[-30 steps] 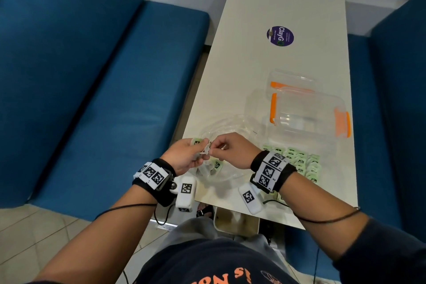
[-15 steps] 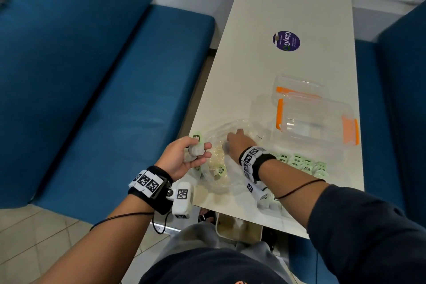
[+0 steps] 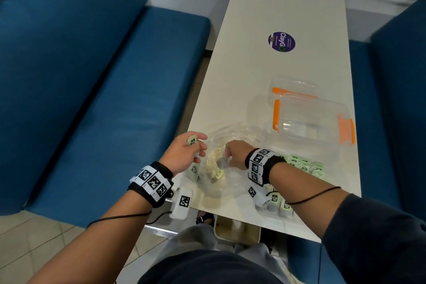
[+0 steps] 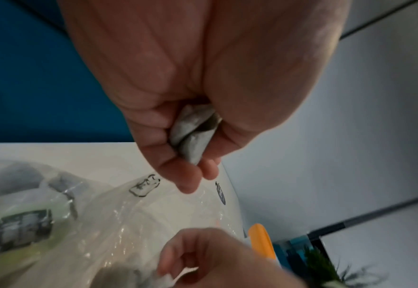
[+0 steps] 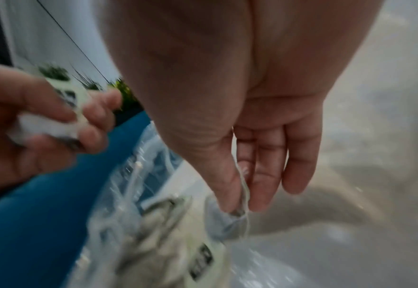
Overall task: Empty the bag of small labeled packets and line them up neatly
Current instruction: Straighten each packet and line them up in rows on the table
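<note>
A clear plastic bag [image 3: 239, 132] lies crumpled at the table's near left edge, with several green-labelled packets [image 3: 217, 174] still inside. My left hand [image 3: 196, 147] hovers just left of the bag, fingers curled round a couple of packets [image 4: 194, 134]; one green label [image 3: 191, 140] shows above the thumb. My right hand [image 3: 227, 161] reaches down into the bag, where thumb and forefinger [image 5: 237, 206] pinch the edge of a greyish packet [image 5: 227, 226]. More packets stand in rows [image 3: 306, 166] to the right of that wrist, and a few sit near the front edge [image 3: 280, 204].
A clear container with orange latches [image 3: 311, 122] stands just behind the rows, its lid [image 3: 292, 86] beyond it. A purple sticker [image 3: 281, 41] marks the far table [image 3: 276, 2]. Blue benches [image 3: 92, 99] flank both sides. The left table edge runs right by the bag.
The hands, together at the bag's mouth a second ago, have separated. My left stays beside the bag with its packets; my right went into the bag and now pinches a packet there.
</note>
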